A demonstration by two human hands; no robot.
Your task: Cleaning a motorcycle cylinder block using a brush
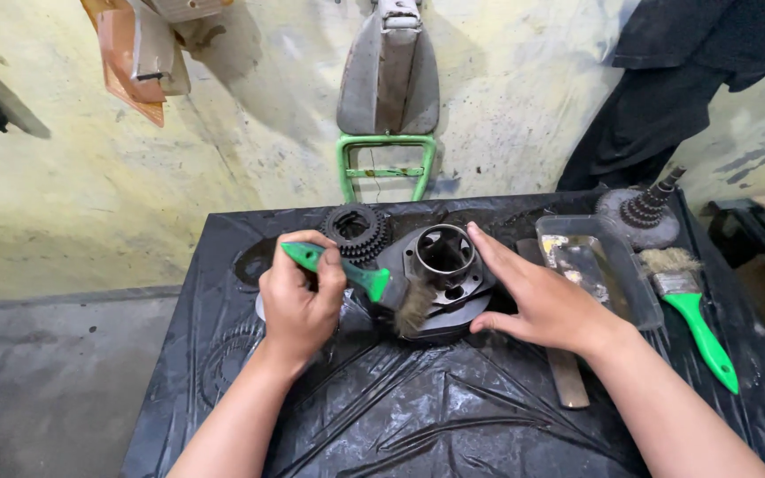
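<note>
My left hand (298, 296) grips the green handle of a paintbrush (374, 283). Its worn bristles press against the front side of a dark round metal engine part (444, 270) with a short open sleeve on top. My right hand (542, 296) lies flat against the right side of that part, fingers spread, steadying it. The part rests on a table covered with black plastic sheet (418, 416). A black toothed gear cluster (356, 232) sits just behind my left hand.
A clear plastic tray (595, 265) with dirty liquid stands to the right, next to a second green-handled brush (692, 310). A geared shaft on a round plate (644, 212) sits at the back right. A flat file (564, 372) lies under my right wrist. A stained wall rises behind.
</note>
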